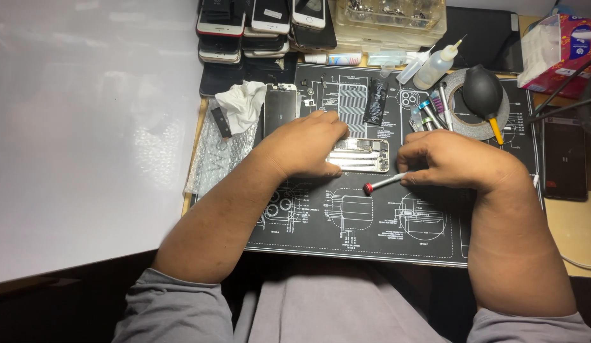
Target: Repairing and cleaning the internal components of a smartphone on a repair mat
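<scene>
White board (86, 127) across the whole left half of the frame. Black work mat (372, 222) with white line diagrams over the centre, on a wooden table (572, 228). Stacks of phones (260, 25) along the top edge, a clear parts box (391, 16) beside them. Dark tablet (486, 38) at upper right, tissue box (553, 54) in the far upper-right corner, another dark phone (564, 159) at the right edge. Bubble wrap (216, 155) and a crumpled white cloth (243, 105) left of centre, a detached screen panel (280, 108) just beside the cloth. Tape roll (480, 124) with a black rubber air blower (482, 92) resting on it, upper right of the mat.

Left hand (305, 146) at centre, palm down, pressing on the opened phone chassis (362, 155) and pinning its left end flat to the mat. Right hand (451, 162) just right of the chassis, fingers curled tight around a small screwdriver (384, 183), red cap pointing lower left, below the chassis and apart from it.
</scene>
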